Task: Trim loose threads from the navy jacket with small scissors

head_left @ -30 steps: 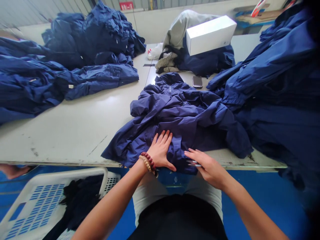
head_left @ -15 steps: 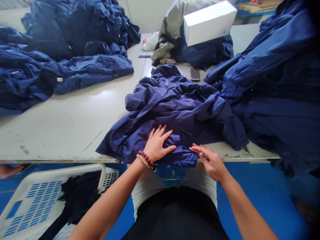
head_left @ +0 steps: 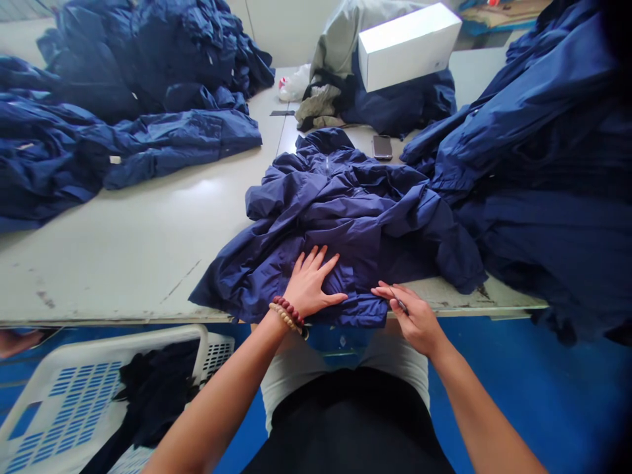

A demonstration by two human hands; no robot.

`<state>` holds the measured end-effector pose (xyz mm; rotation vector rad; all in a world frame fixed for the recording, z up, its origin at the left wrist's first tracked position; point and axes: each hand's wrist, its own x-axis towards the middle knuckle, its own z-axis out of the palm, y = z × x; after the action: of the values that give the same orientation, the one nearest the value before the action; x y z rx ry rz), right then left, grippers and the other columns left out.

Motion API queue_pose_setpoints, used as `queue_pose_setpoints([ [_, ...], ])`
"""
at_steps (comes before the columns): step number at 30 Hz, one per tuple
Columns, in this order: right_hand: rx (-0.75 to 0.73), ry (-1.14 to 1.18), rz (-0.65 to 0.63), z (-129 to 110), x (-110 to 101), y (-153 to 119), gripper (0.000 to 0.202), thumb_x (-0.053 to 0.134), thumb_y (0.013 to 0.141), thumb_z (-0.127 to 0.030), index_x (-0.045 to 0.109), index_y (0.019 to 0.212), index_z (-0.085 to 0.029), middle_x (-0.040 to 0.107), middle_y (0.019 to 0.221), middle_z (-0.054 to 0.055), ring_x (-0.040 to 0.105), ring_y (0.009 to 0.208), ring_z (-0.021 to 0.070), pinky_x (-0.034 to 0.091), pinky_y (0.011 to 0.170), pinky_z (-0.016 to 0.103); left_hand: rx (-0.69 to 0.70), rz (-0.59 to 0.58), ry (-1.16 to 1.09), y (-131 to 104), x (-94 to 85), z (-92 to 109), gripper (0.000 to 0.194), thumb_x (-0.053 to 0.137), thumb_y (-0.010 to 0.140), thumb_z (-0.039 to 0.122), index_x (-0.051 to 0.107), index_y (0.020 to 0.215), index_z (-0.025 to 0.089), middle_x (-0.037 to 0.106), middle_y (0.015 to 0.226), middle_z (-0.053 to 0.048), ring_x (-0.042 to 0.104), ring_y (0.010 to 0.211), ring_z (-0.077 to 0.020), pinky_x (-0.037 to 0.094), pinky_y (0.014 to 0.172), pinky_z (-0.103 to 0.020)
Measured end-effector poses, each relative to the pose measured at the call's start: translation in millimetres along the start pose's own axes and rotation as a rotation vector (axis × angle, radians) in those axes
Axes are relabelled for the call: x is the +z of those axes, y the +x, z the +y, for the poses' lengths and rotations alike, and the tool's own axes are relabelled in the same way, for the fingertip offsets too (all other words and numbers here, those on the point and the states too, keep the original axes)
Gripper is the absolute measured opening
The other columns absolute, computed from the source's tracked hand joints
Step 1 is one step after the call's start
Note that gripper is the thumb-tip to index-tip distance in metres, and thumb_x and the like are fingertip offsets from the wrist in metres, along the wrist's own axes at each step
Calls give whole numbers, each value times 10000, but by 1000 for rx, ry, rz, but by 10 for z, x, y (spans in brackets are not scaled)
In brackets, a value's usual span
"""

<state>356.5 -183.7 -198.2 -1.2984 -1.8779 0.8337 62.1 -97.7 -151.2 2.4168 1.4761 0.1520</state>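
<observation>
Navy jacket (head_left: 340,227) pressed at desk's (head_left: 148,243) near edge by open left hand (head_left: 309,288); small dark tool (head_left: 403,307) gripped in right hand's (head_left: 421,324) fingers.

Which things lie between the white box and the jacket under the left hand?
Between the white box and the jacket lie the dark cloth under the box and, nearer the jacket, a small flat object. The head view shows this.

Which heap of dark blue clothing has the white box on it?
The small heap at the back, beyond the flat dark gadget: the white box rests on it. The bigger left heap and right heap show no box.
</observation>
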Motion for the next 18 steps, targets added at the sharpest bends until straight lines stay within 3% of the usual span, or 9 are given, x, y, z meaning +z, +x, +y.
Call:
queue_pose_setpoints([
  [7,4,-18,13,26,-2,4,380,436,1146,-355,691,1422,-300,769,1393,49,631,1439,268,444,1257,572,12,-12,-24,-16,8,9,1087,796,858,701,354,1728,221,171,1837,-158,83,1722,-370,68,1393,-610],
  [10,-46,-69,66,-138,-5,14,389,450,1133,-302,673,1451,-319,750,1427,43,638,1431,274,455,1256,584,49,-3,-114,-107,-9,76,1008,798,894,633,382,1711,216,194,1833,-156,103,1721,-361,82,1401,-600],
  [12,-90,-105,135,-323,44,39,455,448,1123,-252,608,1539,-341,674,1538,39,576,1498,277,405,1298,602,98,27,-234,-203,-77,117,849,739,969,561,418,1688,242,249,1826,-119,167,1715,-322,166,1404,-563],
  [15,-135,-85,106,-570,223,111,605,433,1110,-204,426,1692,-372,501,1701,23,448,1598,268,380,1334,572,118,189,-322,-340,-303,50,539,570,1084,429,529,1602,287,446,1745,-52,327,1669,-250,324,1369,-490],
  [18,-146,-121,-27,-593,424,167,687,441,1084,-176,345,1737,-366,431,1743,35,485,1573,287,475,1280,543,-52,432,-156,-435,-637,-292,430,491,1102,322,622,1508,270,588,1630,-53,416,1618,-251,330,1361,-497],
])
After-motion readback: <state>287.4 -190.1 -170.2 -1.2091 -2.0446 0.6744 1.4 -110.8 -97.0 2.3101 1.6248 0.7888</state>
